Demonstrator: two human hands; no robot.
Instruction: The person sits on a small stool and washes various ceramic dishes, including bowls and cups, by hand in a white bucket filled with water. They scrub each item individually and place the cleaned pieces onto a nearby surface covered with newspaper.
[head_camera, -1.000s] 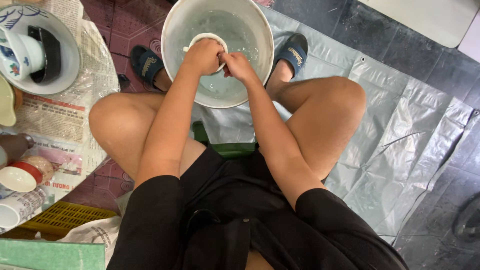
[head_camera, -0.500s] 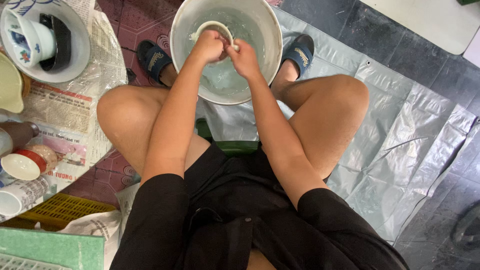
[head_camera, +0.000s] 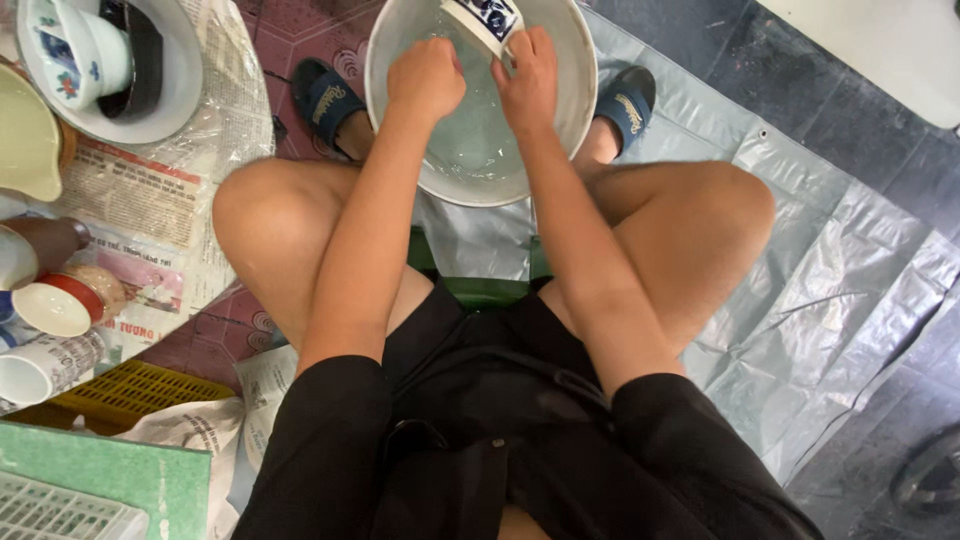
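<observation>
Head view looks straight down on a seated person, knees spread, both forearms stretched forward and converging over a white basin of water that stands between two feet in blue slippers. The right hand has its fingers curled around a white cup with a blue pattern, held tilted above the water at the basin's far side. The left hand is balled into a loose fist just beside the cup; whether it touches the cup cannot be told. A grey tarpaulin lies under the basin. Off to the left, more patterned crockery sits on newspaper.
</observation>
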